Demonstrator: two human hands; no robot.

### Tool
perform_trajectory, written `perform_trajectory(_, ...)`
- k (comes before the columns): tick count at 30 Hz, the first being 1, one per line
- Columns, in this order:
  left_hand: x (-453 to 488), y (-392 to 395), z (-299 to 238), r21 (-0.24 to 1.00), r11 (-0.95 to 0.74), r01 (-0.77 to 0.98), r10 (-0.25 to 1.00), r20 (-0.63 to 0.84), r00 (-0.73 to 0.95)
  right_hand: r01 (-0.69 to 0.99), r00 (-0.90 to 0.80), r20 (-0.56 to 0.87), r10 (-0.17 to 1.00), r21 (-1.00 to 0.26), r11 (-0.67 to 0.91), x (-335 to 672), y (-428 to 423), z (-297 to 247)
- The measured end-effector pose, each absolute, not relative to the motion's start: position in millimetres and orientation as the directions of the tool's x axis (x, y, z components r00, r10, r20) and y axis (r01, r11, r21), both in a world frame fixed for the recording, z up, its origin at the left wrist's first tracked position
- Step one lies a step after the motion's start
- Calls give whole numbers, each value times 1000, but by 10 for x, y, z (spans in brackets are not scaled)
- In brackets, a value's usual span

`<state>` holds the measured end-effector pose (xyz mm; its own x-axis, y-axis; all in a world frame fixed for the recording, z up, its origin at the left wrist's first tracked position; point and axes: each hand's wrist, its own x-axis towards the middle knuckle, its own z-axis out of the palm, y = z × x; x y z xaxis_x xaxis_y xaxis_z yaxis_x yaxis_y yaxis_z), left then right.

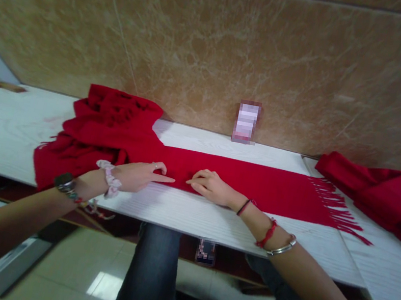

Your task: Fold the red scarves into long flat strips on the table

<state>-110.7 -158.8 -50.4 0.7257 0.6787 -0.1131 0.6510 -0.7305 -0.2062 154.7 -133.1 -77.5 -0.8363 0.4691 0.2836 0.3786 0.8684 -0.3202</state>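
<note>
A red scarf (256, 185) lies lengthwise on a white wood-grain tabletop, its fringed end (341, 208) spread toward the right. My left hand (142, 175) rests on the scarf near its front edge, index finger stretched out and the other fingers bent. Facing it across a small gap, my right hand (213, 187) touches the same stretch of cloth with its fingers partly bent. Neither hand shows a fold gripped in it. At the left, the cloth runs into a rumpled red heap (107, 128); whether it is all one piece I cannot tell.
Another folded red scarf (375, 191) lies at the right of the white tabletop (174, 212). A brown marbled wall (202, 52) stands behind. A small blurred-out object (246, 122) leans against the wall. My legs (153, 276) are below the front edge.
</note>
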Motion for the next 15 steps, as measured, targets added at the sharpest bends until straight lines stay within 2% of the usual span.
perform_trajectory(3, -1108, -1602, -528, -214, -731, 648, 678, -118, 726, 465, -759, 341, 555, -313, 828, 1421, -1139, -705)
perform_trajectory(5, -1124, -1618, -557, -225, -718, 659, 687, -74, 723, 496, -750, 347, 563, -269, 826, 1248, -972, -655)
perform_trajectory(12, -1209, -1669, -655, -242, -720, 650, 672, -11, 741, 436, -861, 199, 468, -184, 881, 578, -527, -715)
perform_trajectory(15, -1220, -1678, -691, -228, -725, 650, 668, 1, 744, 510, -833, 139, 536, -185, 840, 510, -438, -743)
